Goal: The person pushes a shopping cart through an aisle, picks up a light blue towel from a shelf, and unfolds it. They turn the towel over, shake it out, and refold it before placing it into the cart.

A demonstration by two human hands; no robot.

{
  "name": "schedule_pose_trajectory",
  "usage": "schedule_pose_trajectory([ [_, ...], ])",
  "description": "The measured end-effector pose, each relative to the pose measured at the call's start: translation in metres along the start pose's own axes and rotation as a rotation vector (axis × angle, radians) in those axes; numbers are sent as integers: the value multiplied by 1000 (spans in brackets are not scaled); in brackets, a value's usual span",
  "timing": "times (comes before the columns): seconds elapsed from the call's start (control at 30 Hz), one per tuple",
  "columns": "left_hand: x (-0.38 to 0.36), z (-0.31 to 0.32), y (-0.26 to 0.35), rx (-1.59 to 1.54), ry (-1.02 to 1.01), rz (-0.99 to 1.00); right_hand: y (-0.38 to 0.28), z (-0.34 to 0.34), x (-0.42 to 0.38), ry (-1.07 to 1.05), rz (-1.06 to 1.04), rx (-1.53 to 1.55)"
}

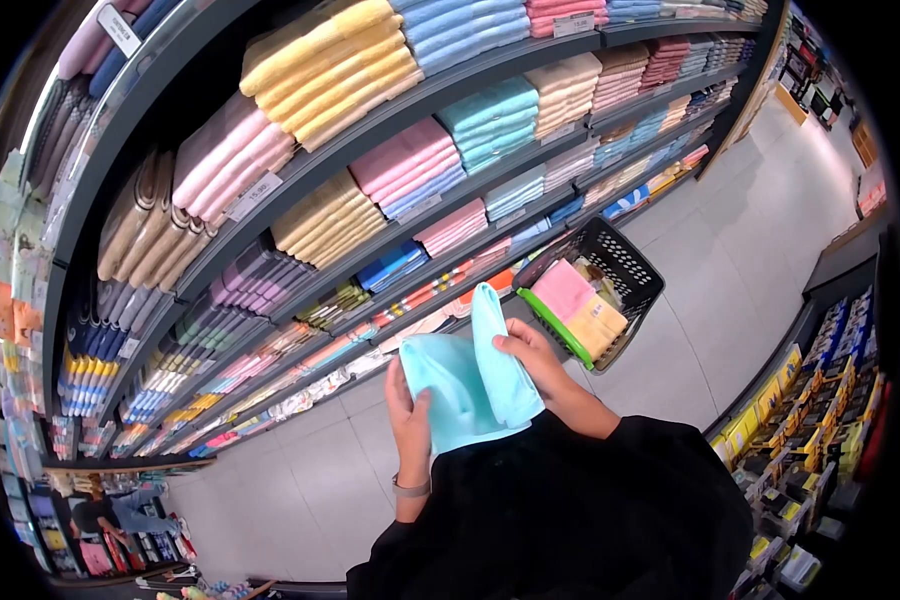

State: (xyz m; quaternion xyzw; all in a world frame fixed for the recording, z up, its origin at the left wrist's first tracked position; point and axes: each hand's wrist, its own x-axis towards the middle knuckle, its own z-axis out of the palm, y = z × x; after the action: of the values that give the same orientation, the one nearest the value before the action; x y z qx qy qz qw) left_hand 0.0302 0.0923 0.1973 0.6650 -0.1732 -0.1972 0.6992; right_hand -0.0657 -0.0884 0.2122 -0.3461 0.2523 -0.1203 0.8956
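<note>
A turquoise towel (457, 385) hangs partly unfolded between my two hands, close in front of my body. My left hand (410, 418) grips its left edge, thumb on the near face. With my right hand (533, 358) I hold the folded right part, which stands up in a narrow fold. Just beyond my right hand, a black shopping basket (638, 262) with a green handle rests on the floor. Inside it lie a pink towel (564, 288), a yellow towel (595, 325) and some items I cannot make out.
Long shelves (370, 120) of folded towels curve along the left and front, including a turquoise stack (490, 115). A rack of packaged goods (800, 440) stands at the right. Grey floor tiles (715, 280) run between them. Another person (120, 512) is far off at lower left.
</note>
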Motion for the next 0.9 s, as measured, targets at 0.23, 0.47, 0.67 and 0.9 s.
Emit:
schedule_pose_trajectory([
  [0.23,-5,-3,33,518,-339,324,-1,3,4,34,-24,96],
  [0.47,-16,37,18,353,-436,132,6,11,6,23,1,162],
  [0.67,-12,33,11,508,-323,331,12,8,11,-19,-72,-110],
  [0.9,-8,16,-16,244,-144,112,23,12,6,-142,-486,-850],
])
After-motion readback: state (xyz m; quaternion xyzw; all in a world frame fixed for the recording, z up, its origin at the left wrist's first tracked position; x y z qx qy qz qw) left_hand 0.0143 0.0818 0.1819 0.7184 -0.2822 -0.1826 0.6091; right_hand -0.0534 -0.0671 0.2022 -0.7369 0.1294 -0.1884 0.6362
